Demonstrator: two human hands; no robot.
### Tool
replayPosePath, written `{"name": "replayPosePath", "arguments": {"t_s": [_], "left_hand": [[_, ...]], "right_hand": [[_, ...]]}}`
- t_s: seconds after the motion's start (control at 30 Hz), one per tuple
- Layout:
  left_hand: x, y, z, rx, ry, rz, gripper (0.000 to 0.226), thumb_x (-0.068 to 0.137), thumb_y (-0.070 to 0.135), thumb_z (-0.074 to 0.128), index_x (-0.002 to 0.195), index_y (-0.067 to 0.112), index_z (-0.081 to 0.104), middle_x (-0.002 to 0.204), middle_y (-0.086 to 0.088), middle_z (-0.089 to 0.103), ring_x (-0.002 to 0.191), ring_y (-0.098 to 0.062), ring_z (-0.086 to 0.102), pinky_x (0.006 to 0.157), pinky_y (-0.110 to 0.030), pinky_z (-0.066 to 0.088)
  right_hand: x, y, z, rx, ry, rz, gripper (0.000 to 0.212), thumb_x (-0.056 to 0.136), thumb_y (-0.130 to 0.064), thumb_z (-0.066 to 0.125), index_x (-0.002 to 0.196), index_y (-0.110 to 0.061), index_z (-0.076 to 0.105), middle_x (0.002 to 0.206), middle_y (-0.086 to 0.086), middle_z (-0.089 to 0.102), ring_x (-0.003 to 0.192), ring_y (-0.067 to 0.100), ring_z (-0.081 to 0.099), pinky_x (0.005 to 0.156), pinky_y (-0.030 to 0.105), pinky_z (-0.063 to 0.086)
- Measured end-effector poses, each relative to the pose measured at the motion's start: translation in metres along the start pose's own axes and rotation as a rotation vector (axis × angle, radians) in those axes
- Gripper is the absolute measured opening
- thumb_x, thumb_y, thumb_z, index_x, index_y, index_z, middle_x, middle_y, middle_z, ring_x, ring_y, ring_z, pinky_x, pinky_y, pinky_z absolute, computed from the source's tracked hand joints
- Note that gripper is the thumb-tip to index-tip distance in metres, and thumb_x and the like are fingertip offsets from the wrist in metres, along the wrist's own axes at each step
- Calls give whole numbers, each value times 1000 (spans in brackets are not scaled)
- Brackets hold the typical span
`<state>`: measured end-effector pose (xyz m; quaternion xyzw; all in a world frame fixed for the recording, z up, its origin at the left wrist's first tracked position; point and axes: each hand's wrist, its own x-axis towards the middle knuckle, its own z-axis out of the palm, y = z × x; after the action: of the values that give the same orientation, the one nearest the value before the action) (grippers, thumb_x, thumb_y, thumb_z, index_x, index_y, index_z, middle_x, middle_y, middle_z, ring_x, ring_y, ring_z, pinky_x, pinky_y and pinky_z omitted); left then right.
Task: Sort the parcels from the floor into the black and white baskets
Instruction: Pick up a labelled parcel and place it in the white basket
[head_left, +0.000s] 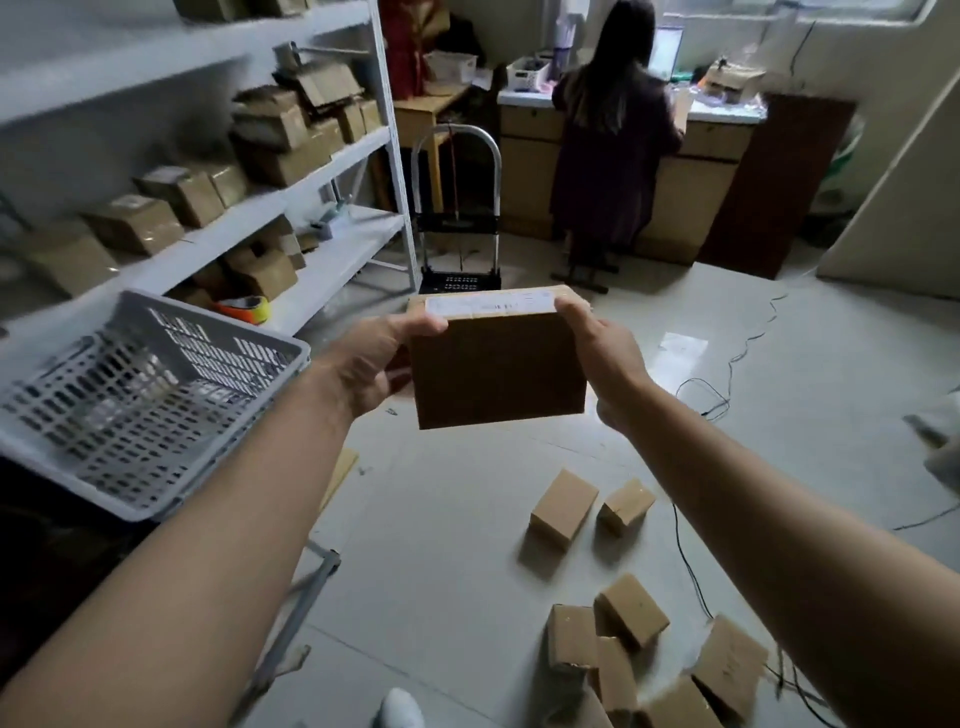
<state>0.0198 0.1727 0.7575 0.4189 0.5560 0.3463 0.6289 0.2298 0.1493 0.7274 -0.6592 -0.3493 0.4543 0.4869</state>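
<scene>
I'm holding the box (498, 369) up with its label (488, 304) on top, probably to read which basket it goes in. My left hand (371, 364) grips its left edge, my right hand (602, 358) its right. It hangs above the floor (441, 519), beside the white basket (208, 318).

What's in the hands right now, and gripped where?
One brown cardboard parcel, held above the floor with both hands. The left hand grips its upper left edge and the right hand its upper right edge, beside the white label.
</scene>
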Motion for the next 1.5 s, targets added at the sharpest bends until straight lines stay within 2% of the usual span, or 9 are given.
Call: {"name": "replayPosePath", "arguments": {"t_s": [0.2,0.33,0.5,0.67,0.9,1.03,1.13,1.27,1.5], "left_hand": [[-17,8,-60,160,180,71,33,82,12,66,113,19,56,115,-8,63,112,-27,55,101,-49,41],[-19,14,-102,84,367,53,40,81,36,69,110,9,61,98,-9,68,89,-26,64,80,-43,54],[-11,13,-161,36,479,-14,38,86,38,63,109,8,62,87,-5,65,70,-16,60,42,-18,45],[-1,14,-223,65,555,-54,51,85,46,60,122,10,57,120,-10,61,109,-27,56,96,-40,41],[4,17,-295,-7,586,-152,45,87,59,47,94,19,64,88,-7,67,83,-24,62,69,-30,50],[17,14,-336,-28,658,-184,62,87,65,40,124,19,58,124,-12,60,112,-31,56,99,-43,44],[30,12,-363,-87,709,-232,65,84,68,40,124,19,59,124,-13,60,110,-32,58,95,-42,49],[46,15,-396,-149,772,-274,37,84,53,50,73,18,58,76,-7,62,66,-24,62,46,-24,51],[99,-2,-444,-272,961,-168,23,74,-6,50,93,8,54,87,-14,55,80,-28,55,73,-37,48]], "right_hand": [[-12,-29,57,-40,-117,-59,17,89,-21,56,95,-7,63,93,9,67,82,19,64,49,20,51],[-16,-43,112,-125,-133,-92,41,87,-37,54,99,1,64,107,23,66,102,37,62,92,51,49],[-7,-54,176,-80,-229,-60,38,88,-44,51,96,-10,66,103,12,66,97,30,63,89,44,49],[10,-61,240,-159,-333,4,63,87,-57,48,127,-8,55,126,14,58,112,32,58,99,48,45],[23,-68,329,-211,-514,148,53,84,-68,43,94,-18,56,92,4,63,88,21,60,98,43,44],[37,-74,375,-327,-561,184,56,82,-74,39,83,-20,52,85,6,59,77,21,57,73,33,45],[54,-77,414,-388,-632,198,58,83,-74,35,84,-19,54,83,5,59,76,20,55,58,28,38],[86,-82,468,-417,-721,213,59,84,-73,36,86,-17,53,87,7,58,79,22,55,61,32,41],[146,-83,555,-410,-925,282,73,86,-68,39,133,-13,43,131,9,49,120,34,47,102,53,36]]}}
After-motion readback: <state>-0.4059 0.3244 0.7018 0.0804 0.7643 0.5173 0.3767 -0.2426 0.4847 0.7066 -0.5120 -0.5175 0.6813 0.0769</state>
